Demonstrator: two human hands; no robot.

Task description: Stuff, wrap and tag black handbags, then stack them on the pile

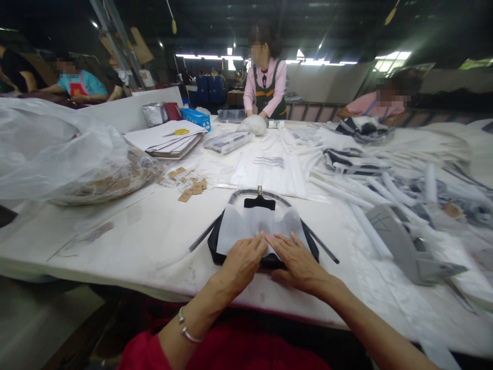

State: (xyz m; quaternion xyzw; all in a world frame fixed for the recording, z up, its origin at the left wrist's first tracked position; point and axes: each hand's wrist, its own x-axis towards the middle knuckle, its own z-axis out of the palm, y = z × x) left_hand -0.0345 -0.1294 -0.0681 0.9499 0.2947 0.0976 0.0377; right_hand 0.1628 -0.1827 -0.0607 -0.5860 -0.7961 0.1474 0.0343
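Observation:
A black handbag (213, 245) lies on the white table in front of me, its strap arched behind it and a metal clasp (260, 191) on a black tab at its far edge. Over the bag is spread a translucent white sheet (241, 226). My left hand (246, 257) rests on the sheet's near left part, fingers stretched out. Beside it my right hand (292, 257) lies with fingers spread on the near right part. The fingertips of both hands almost meet at the middle. What lies under the palms is hidden.
Paper tags (188, 184) lie left of centre, near a large clear plastic bag (69, 154). Yellow-handled scissors (179, 132) rest on stacked sheets (165, 141). A grey tape dispenser (412, 246) and wrapped straps fill the right. A co-worker (265, 87) stands across the table.

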